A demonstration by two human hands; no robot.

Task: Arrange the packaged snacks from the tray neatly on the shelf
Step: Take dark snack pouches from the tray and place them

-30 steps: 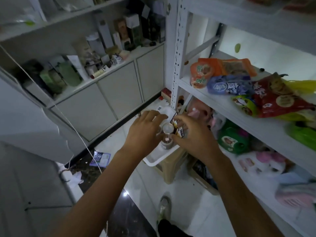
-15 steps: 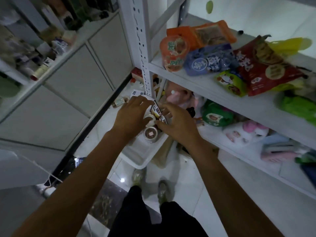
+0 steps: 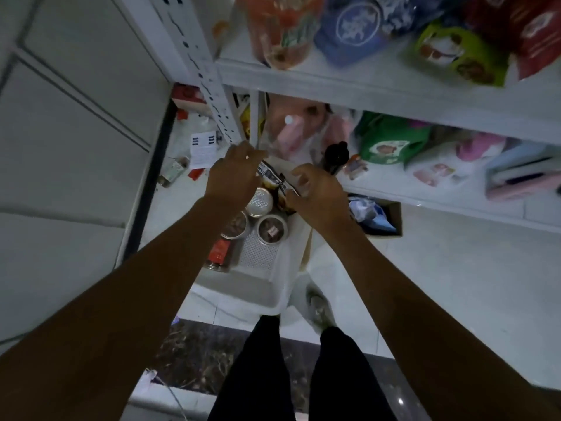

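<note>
So the dark foil snack packet with the black-and-white printed edge (image 3: 274, 182) is stretched between both hands, right over the far end of the white plastic tray (image 3: 264, 288). The left hand (image 3: 232, 174) has its fingers curled over the packet's left end, and the right hand (image 3: 318, 192) is pinching the right end with bent fingers. The actual fingertips on the left are hidden, so that grip is my best read.

Compared with a second ago, not much has happened. Both hands were already bunched over this same packet; now they've spread apart a bit and the view has tipped down. The packet hasn't gone anywhere near the white metal shelf (image 3: 349, 83) yet, so I'd say we're at the pick-up stage.

Still sitting in the tray below: three round clear-lidded tins (image 3: 271, 229) and a red-labelled jar (image 3: 219, 253). Up on the shelf there's a row of orange, blue, green and red snack bags (image 3: 358, 25), kinda blurry.
</note>
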